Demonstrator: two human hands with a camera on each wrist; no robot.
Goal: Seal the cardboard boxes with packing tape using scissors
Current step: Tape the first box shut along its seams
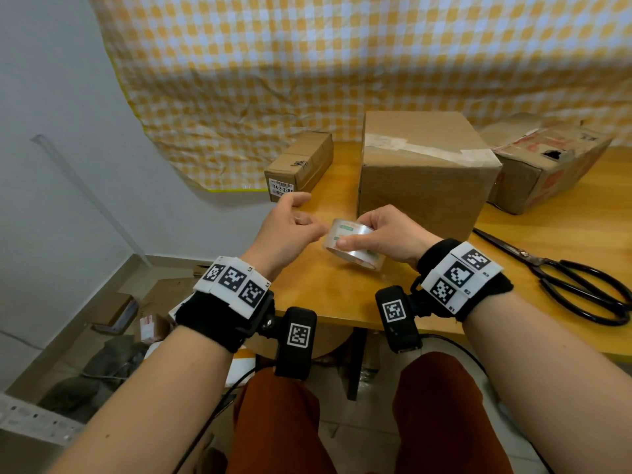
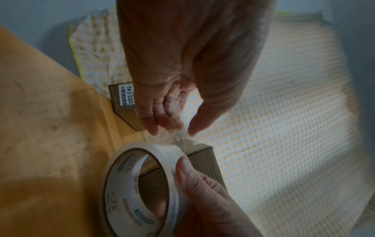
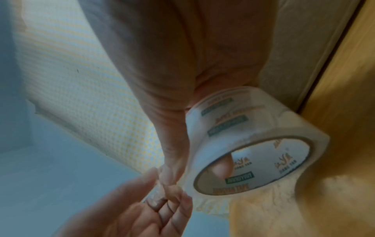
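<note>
Your right hand (image 1: 383, 234) grips the light, slippery tape roll (image 1: 352, 242); your left hand (image 1: 290, 230) pinches its thin, clingy free end.

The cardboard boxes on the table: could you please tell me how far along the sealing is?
Early. Done: little that shows; the big box carries only worn old tape strips. In hand: the right hand grips the tape roll while the left hand pinches its loose tape end. Left: laying tape on the small box and the others, and cutting it; the scissors lie untouched on the table.
</note>
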